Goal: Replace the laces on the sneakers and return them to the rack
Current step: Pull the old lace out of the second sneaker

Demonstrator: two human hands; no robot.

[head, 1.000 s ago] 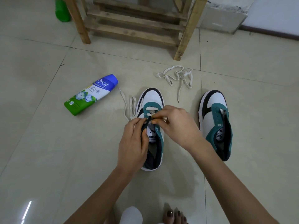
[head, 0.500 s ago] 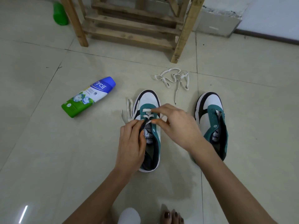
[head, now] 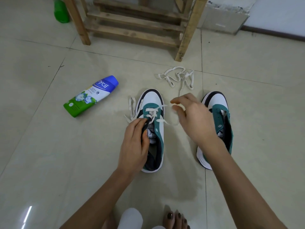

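Head cam: R hand (head: 193,116) pinches lace (head: 153,111) end; L hand (head: 134,144) holds sneaker (head: 152,98).

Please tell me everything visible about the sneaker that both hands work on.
The sneaker stands upright on the tiled floor, toe pointing toward the wooden rack. White toe and side, black toe rim, teal eyelet panel, dark lining, white sole. A white lace crosses only its front eyelets. The left hand grips its eyelet edge; the right hand pinches one lace end.

A blue-capped bottle (head: 91,96) lies on the tiled floor (head: 33,146), green container (head: 61,12) beyond.
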